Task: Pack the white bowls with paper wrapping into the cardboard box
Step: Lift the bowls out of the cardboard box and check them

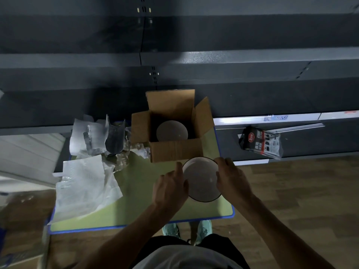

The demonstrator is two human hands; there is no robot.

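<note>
A white bowl with a dark rim [201,179] is held over the green table, just in front of the cardboard box [174,150]. My left hand [170,189] grips its left edge and my right hand [232,178] grips its right edge. The box stands open with its flaps up, and another white bowl [172,131] lies inside on the bottom. Sheets of white wrapping paper [85,187] lie spread on the left part of the table. More crumpled paper [93,136] is piled behind them, left of the box.
The green table with a blue edge [136,226] stands against dark metal shelving [252,61]. A black and red packet [261,141] lies on a low shelf to the right. Wooden floor [301,191] lies to the right, and my shoes [203,230] show below the table's front edge.
</note>
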